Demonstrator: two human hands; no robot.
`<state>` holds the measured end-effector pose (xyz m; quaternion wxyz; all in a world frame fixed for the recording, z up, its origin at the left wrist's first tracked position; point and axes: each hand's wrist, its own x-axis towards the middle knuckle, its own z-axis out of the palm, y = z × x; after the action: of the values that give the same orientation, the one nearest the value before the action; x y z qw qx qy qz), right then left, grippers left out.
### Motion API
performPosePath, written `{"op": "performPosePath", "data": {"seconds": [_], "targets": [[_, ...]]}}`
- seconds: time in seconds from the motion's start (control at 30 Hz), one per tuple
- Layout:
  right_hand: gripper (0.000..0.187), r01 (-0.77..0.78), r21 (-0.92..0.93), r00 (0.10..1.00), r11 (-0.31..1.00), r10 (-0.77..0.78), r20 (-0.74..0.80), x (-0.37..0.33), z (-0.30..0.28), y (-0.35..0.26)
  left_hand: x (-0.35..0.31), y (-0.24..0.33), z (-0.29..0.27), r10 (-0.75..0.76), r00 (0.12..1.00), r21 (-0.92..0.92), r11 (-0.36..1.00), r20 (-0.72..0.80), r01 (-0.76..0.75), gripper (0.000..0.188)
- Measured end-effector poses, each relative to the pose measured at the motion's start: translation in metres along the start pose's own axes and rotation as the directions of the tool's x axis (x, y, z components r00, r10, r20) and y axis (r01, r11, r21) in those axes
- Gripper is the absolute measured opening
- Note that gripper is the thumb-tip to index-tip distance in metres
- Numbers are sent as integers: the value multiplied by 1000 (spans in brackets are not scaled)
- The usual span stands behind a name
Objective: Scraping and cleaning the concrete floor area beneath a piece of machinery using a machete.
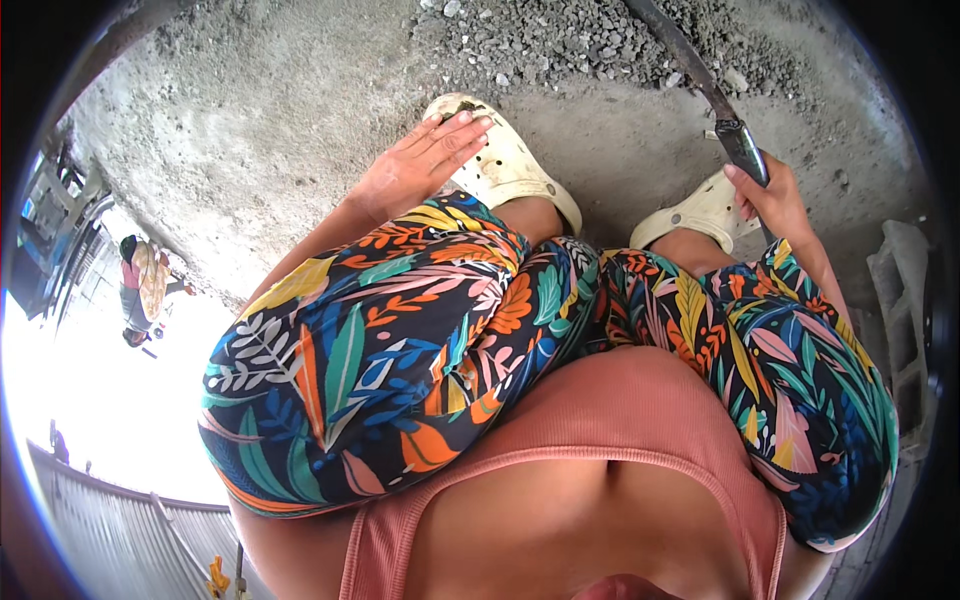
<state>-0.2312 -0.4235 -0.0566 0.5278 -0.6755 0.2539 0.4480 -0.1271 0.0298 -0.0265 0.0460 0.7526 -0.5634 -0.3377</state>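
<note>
My right hand point(775, 198) is closed round the black handle point(742, 152) of a long, narrow, dark metal tool point(690, 60). The tool's shaft runs up past the gravel, and its far end lies outside the view, so its kind cannot be made out. With fingers stretched out, my left hand point(425, 165) is held flat over the toe of a cream clog point(515, 170) on my left foot and holds nothing. Next to my right hand is the other cream clog point(700, 215).
Loose grey gravel point(560, 45) lies on the concrete ground point(290, 110) beyond my feet. Close by on the right stands a grey, hollow block-like object point(905, 290). Another person point(147, 285) is farther off to the left, above a corrugated metal sheet point(130, 535).
</note>
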Motion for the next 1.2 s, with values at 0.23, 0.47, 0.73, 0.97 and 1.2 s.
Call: {"op": "performPosePath", "data": {"seconds": [0.23, 0.47, 0.73, 0.97, 1.2], "targets": [[35, 12, -8, 1000, 1000, -12, 1, -1, 1, -3, 7, -19, -14, -189, 969, -133, 977, -159, 168, 60], [34, 9, 12, 1000, 1000, -9, -5, 2, 1, 0, -2, -21, -8, -60, 998, 137, 989, -12, 61, 68], [33, -8, -17, 1000, 1000, 8, 4, 1, -1, 1, -4, -7, -13, -175, 983, 111, 980, 57, 167, 65], [33, 16, -21, 1000, 1000, -16, -10, 0, 1, -3, 6, -89, -28, -634, 692, -569, 728, -345, 383, 54], [33, -4, -24, 1000, 1000, 4, 6, -1, -2, -4, 78, -31, -21, -476, 878, -360, 828, -44, 431, 62]]}}
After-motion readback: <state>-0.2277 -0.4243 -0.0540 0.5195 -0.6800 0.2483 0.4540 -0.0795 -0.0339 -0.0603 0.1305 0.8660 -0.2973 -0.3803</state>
